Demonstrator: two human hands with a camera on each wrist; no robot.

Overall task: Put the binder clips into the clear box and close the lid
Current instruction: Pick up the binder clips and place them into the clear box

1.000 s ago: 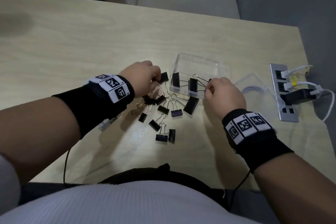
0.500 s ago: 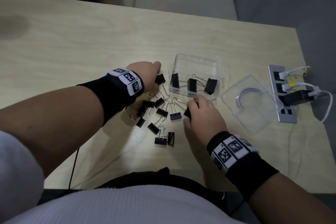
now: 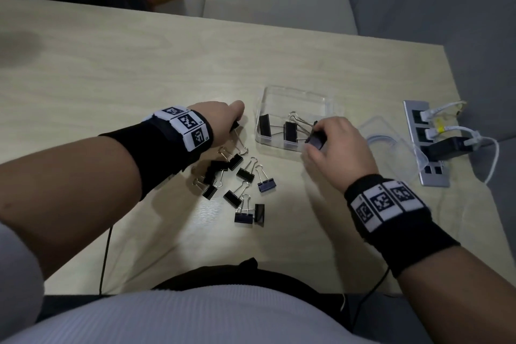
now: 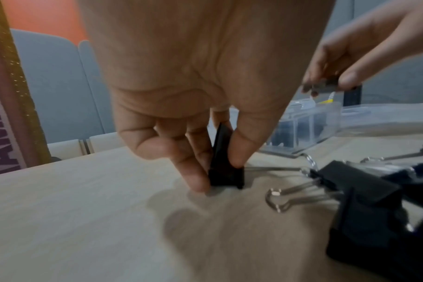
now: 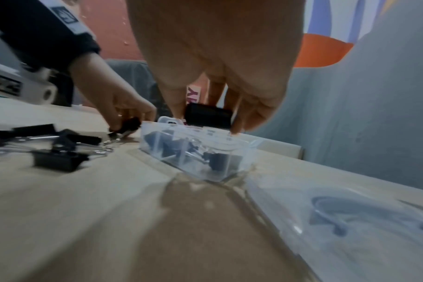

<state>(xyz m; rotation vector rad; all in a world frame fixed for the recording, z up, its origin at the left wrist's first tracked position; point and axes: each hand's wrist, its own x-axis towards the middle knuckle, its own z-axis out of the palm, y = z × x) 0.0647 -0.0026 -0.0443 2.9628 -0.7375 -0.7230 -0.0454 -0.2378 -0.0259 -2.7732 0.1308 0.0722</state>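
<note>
1. While the left hand (image 3: 220,120) reaches toward the table's far side, its fingertips are hidden in the head view; the left wrist view shows thumb and finger pinching a small black metal binder clip (image 4: 226,164) whose base touches the pale wood-grain table (image 3: 111,70).
2. Part of the right hand (image 3: 335,153) covers the near right corner of the clear rectangular plastic box (image 3: 296,98), so what lies in that corner cannot be made out.
3. Fingers and thumb of the right hand pinch a wide black binder clip (image 5: 208,115), held just above the box's near rim.
4. Inside the box lie at least two black clips with silver wire handles (image 3: 290,131); the wrist views blur them through the walls.
5. Loose black binder clips with wire loops (image 3: 240,184) lie scattered on the table between the forearms, some hidden under the left wristband.
6. Right of the box, the clear flat plastic lid (image 3: 391,148) lies on the table, its edges faint against the wood.
7. Beyond the lid sits a grey metal power strip (image 3: 418,126) with white cables and a black plug.
8. Both wrists wear black bands with white square-patterned markers.
</note>
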